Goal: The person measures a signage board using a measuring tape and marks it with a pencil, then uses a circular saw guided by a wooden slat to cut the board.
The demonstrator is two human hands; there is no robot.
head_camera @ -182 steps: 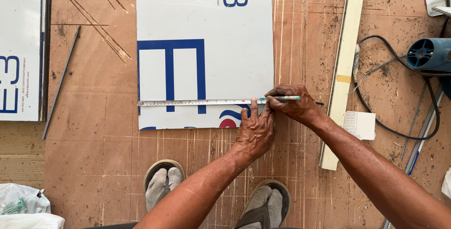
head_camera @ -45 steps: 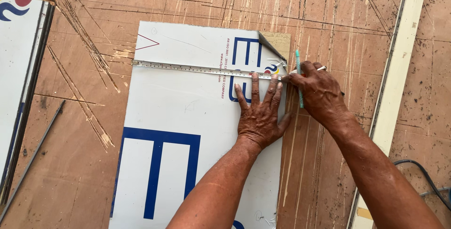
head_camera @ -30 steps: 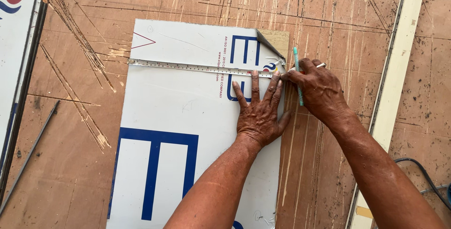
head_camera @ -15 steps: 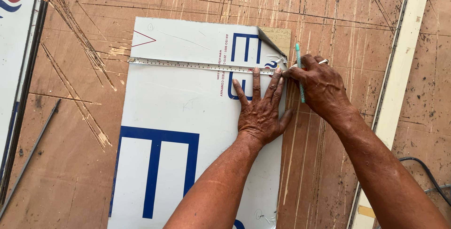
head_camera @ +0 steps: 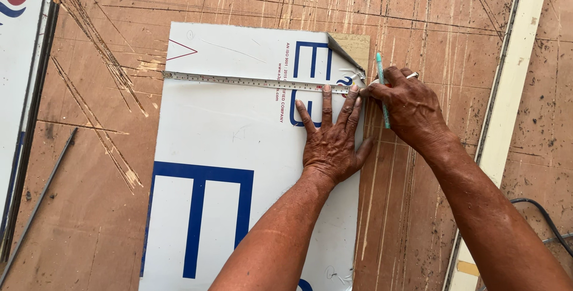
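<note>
Bare plywood bench (head_camera: 418, 4) open along far edge & left of white panel (head_camera: 239, 136); pale batten (head_camera: 507, 106) blocks right side; thin rod (head_camera: 42, 195) lies near left edge.

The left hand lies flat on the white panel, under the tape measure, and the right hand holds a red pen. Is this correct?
Not quite: in the head view the pen in the right hand is teal, not red. The left hand does lie flat on the white panel, under the tape measure.
</note>
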